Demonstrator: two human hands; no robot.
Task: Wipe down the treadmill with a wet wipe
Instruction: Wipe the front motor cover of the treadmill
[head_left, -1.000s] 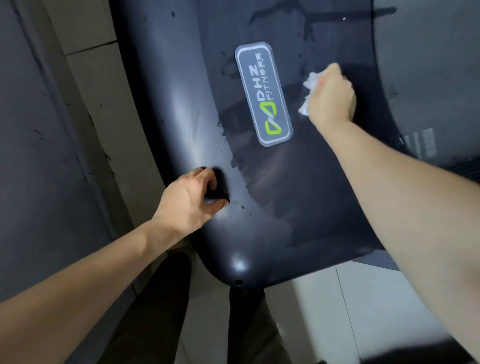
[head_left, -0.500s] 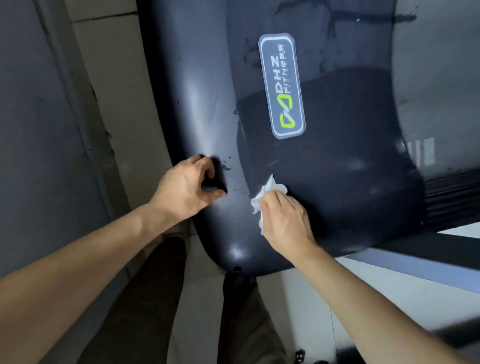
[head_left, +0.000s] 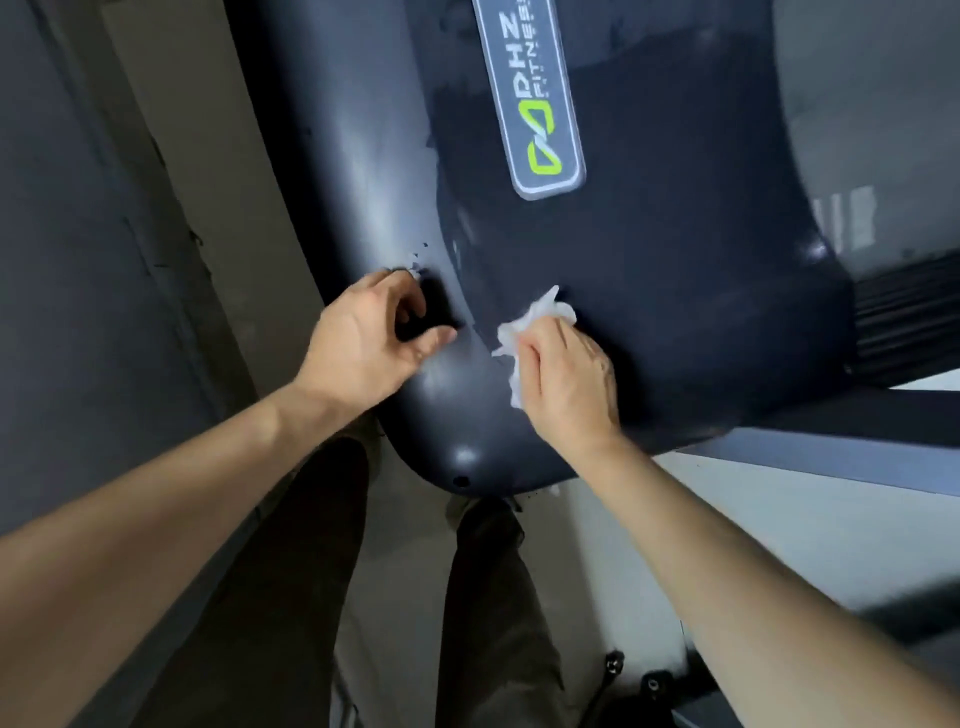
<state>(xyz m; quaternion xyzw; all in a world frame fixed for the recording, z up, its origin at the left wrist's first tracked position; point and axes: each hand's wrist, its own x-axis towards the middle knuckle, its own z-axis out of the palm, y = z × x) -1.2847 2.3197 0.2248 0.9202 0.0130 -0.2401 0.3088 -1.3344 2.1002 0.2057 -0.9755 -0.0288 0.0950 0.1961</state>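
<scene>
The treadmill's dark motor cover (head_left: 675, 291) fills the upper middle of the head view and carries a grey label (head_left: 540, 98) with green and white lettering. Much of the cover around and below the label looks darker and wet. My right hand (head_left: 566, 384) grips a crumpled white wet wipe (head_left: 540, 317) and presses it on the cover's lower left part. My left hand (head_left: 363, 343) rests on the cover's rounded left edge with arched fingers and holds nothing. The two hands are a short gap apart.
A grey wall (head_left: 78, 260) runs close along the left. The ribbed belt edge (head_left: 904, 317) and a grey side rail (head_left: 831, 447) lie to the right. My legs in dark trousers (head_left: 291, 597) stand below the cover on a pale tiled floor (head_left: 649, 545).
My right hand swept the wipe from beside the label down to the cover's lower left and has stayed about there since. My left hand kept its place. The view has shifted closer.
</scene>
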